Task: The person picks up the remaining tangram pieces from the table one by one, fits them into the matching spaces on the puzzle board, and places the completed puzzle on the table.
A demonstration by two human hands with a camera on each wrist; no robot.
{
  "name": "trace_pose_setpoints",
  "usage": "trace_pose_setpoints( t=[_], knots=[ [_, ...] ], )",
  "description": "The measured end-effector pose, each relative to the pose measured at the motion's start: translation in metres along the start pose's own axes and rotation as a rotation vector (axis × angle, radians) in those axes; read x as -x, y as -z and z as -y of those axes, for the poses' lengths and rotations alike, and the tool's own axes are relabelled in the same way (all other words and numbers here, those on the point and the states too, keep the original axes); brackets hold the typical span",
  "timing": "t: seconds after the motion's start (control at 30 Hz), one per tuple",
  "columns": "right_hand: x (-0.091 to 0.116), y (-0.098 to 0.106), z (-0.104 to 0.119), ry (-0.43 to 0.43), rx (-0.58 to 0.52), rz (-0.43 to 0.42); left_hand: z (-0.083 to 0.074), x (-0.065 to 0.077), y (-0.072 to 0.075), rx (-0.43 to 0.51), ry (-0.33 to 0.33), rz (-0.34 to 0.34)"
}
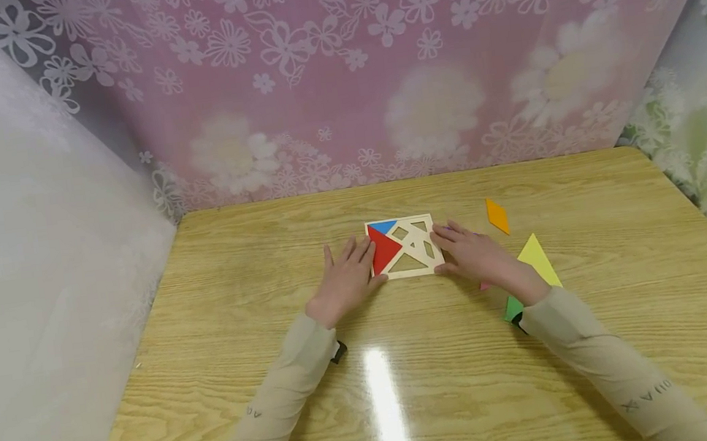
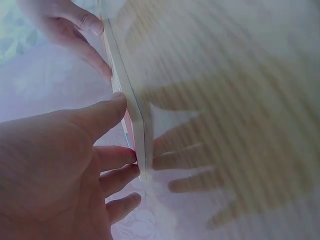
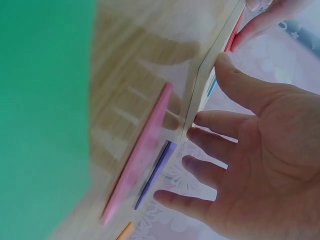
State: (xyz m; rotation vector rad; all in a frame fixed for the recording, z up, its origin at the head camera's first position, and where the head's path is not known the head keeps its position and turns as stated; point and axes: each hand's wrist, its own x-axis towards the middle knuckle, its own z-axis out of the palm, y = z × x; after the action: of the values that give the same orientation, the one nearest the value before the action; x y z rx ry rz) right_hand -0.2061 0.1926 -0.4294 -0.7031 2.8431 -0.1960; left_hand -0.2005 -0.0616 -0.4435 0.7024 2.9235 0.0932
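A pale wooden tangram board (image 1: 409,273) lies flat on the table. A large red triangle (image 1: 385,249) fills its left side and a blue triangle (image 1: 383,227) sits at the top left; the other cut-outs show bare. My left hand (image 1: 346,280) touches the board's left edge, thumb by the near corner, fingers fairly straight. At the opposite edge my right hand (image 1: 473,253) rests its thumb and fingertips, the other fingers spread. Beside that hand, in the right wrist view, lie a pink piece (image 3: 135,155) and a purple piece (image 3: 156,174), mostly hidden in the head view.
An orange parallelogram (image 1: 497,216) lies at the back right of the wooden table (image 1: 253,262). A yellow triangle (image 1: 535,255) and a green piece (image 1: 511,308) are partly covered by my right forearm. A flowered pink curtain (image 1: 326,106) hangs behind the far edge.
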Motion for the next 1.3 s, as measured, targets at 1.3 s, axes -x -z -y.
trace_pose_setpoints(
  t=[1.3],
  knots=[
    [0.027, -0.01, 0.009, 0.001, 0.025, -0.051, -0.018, 0.026, -0.003, -0.006, 0.004, -0.022]
  ],
)
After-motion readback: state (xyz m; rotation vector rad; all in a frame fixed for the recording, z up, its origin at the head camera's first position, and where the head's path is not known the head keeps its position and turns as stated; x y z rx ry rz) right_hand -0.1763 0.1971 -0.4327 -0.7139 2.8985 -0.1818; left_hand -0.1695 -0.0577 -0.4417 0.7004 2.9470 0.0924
